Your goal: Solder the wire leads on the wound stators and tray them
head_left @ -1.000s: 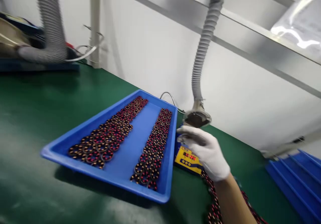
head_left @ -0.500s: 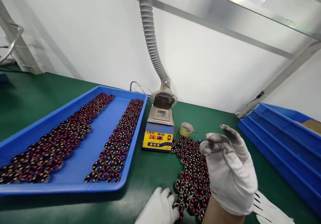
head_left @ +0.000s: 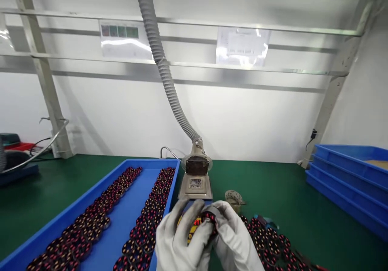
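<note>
- Blue plastic makes up the long tray [head_left: 124, 214] on the left, where dark ring parts with pink and tan marks lie in a left band [head_left: 91, 222] and a right band [head_left: 154, 206], a bare strip between them.
- The left hand [head_left: 182, 234], in a white glove greyed at the fingers, is raised beside the tray's near right side; its fingers curl inward, nearly closed, with the tips on one ring part.
- Just beyond the hands stands a metal-topped device [head_left: 195, 188], its yellow front partly hidden, below a grey ribbed hose [head_left: 169, 89].
- That single ring part [head_left: 210, 218] is up between both hands, in front of the device; the step in hand looks like close two-handed handling of it.
- The right hand [head_left: 236, 238], also gloved, closes thumb and fingers on the ring part's right side. As I judge it, the next move calls for light, even pressure, and enough room to clear the device.
- A small round container [head_left: 233, 198] sits behind the right hand.
- More loose ring parts [head_left: 269, 242] spread over the green bench [head_left: 248, 174].
- Stacked blue trays [head_left: 348, 186] stand at far right.
</note>
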Motion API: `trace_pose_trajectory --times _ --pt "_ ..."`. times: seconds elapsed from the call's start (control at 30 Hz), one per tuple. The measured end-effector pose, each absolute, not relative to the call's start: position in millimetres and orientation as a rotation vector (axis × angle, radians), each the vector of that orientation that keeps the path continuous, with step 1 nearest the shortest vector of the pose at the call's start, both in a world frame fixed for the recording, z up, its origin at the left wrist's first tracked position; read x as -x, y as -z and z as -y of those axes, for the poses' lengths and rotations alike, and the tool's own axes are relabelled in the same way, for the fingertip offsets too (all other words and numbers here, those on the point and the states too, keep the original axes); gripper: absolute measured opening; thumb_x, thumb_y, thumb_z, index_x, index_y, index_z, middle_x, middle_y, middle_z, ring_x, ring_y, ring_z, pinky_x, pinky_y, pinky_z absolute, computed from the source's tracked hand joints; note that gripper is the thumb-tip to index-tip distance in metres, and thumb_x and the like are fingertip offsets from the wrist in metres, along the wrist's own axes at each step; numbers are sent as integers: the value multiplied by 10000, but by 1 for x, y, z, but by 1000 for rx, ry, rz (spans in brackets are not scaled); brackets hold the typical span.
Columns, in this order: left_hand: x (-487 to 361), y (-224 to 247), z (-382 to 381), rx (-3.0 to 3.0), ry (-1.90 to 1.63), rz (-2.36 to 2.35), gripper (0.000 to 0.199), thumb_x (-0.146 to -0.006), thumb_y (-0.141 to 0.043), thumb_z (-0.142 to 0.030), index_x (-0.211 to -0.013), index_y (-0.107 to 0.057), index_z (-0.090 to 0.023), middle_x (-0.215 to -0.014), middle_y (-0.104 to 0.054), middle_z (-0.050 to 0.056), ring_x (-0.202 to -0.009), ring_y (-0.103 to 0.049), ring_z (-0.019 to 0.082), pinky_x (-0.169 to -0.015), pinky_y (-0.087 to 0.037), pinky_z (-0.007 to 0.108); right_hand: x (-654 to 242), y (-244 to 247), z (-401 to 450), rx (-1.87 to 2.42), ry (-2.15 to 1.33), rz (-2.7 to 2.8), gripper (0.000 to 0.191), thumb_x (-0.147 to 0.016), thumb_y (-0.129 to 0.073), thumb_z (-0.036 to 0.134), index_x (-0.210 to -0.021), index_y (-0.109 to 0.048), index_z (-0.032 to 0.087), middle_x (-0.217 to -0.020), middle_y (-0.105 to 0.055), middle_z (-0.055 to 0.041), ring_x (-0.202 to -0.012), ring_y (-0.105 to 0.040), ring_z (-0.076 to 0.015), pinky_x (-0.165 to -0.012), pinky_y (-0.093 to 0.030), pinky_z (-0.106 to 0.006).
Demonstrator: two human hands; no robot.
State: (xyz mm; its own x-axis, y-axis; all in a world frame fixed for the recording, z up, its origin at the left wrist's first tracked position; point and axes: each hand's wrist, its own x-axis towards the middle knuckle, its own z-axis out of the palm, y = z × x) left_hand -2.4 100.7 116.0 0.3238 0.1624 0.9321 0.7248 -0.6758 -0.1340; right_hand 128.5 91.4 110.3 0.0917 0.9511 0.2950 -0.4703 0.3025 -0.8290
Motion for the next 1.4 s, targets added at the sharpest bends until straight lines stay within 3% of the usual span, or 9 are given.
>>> trace_pose_trajectory --times 0.17,0.27,0.37,0.47,0.7,0.87,1.0,1.13,1.4 --pt "-4 -99 -108 2090 1738 924 442 -890 -462 -374 -1268 -384 -159 -1278 -411 151 -1145 -446 288 -892 -403 397 -124 -112 -92 599 -1153 934 339 -550 -811 452 -768 -669 234 -858 -678 -54 -696 -618 -169 -644 -497 -272" --pt "6 -94 -116 2339 1692 974 442 -931 -339 -479 -1277 -392 -209 -1208 -536 107 -1104 -520 229 -890 -451 331 -122 -114 -89 610 -1129 1025 326 -563 -785 502 -752 -684 257 -825 -670 -42 -679 -616 -162 -644 -499 -274" --pt "18 -99 -122 2526 1640 750 320 -936 -374 -445 -1166 -466 -242 -1073 -632 50 -984 -600 171 -845 -485 260 -120 -108 -92 654 -1069 1065 325 -591 -761 517 -771 -672 261 -816 -668 -50 -767 -627 -200 -716 -508 -319" --pt "25 -103 -124 2469 1646 659 276 -938 -389 -416 -1099 -492 -217 -1035 -637 68 -1006 -584 188 -858 -467 304 -119 -95 -103 668 -1054 1114 317 -612 -734 522 -811 -660 286 -786 -650 -42 -715 -627 -228 -643 -530 -357" --pt "29 -105 -121 2406 1355 715 268 -873 -389 -198 -1119 -495 -186 -1041 -633 67 -989 -576 190 -853 -433 323 -111 -88 -100 724 -772 1082 295 -576 -808 298 -813 -632 294 -846 -571 -3 -796 -556 -167 -724 -472 -257" --pt "34 -114 -121 2580 1480 630 248 -937 -399 -391 -1076 -483 -204 -959 -641 33 -895 -598 140 -782 -465 239 -116 -106 -86 657 -825 1205 280 -593 -781 445 -794 -680 278 -792 -550 -19 -730 -553 -170 -613 -442 -268" --pt "32 -115 -122 2559 1401 514 189 -924 -440 -307 -1058 -494 -186 -958 -655 33 -924 -595 143 -819 -445 260 -124 -107 -89 675 -685 1240 111 -715 -707 392 -697 -702 283 -693 -561 -19 -664 -564 -165 -614 -446 -289" --pt "30 -110 -125 2401 1301 480 169 -876 -452 -210 -1027 -524 -188 -958 -677 17 -918 -608 161 -845 -416 307 -132 -107 -93 519 -893 1022 185 -682 -714 450 -632 -693 273 -637 -558 -11 -690 -578 -178 -652 -483 -300" --pt "38 -104 -127 2265 1337 483 171 -847 -504 -157 -1002 -573 -139 -949 -679 61 -945 -588 192 -843 -407 331 -123 -92 -100 526 -1194 866 330 -568 -813 355 -844 -698 216 -828 -678 -59 -719 -633 -206 -708 -513 -341"
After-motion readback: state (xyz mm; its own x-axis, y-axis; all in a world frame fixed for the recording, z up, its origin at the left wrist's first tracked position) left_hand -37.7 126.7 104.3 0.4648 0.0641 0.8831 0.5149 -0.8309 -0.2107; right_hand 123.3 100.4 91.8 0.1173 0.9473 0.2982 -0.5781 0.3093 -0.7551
